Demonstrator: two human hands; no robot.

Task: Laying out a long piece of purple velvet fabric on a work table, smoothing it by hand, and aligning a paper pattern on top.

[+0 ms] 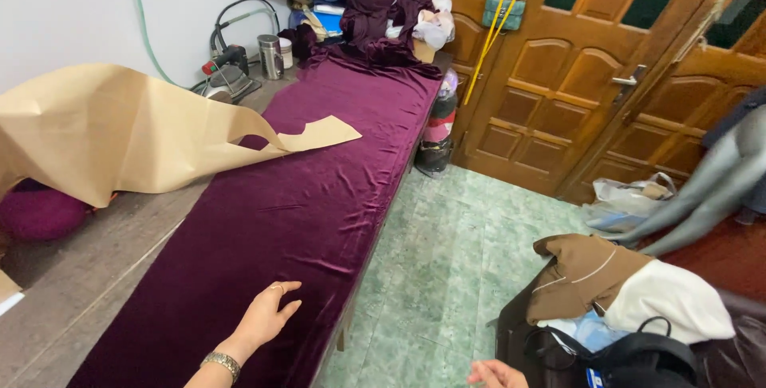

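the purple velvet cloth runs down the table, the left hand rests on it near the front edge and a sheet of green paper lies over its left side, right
Not quite: the paper is tan brown, not green. The rest holds. The head view shows the purple velvet cloth running down the table, the left hand on it near the front edge, and the paper draped over its left side.

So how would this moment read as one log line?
left hand: flat on purple velvet | right hand: free, off table | brown paper pattern: lying left
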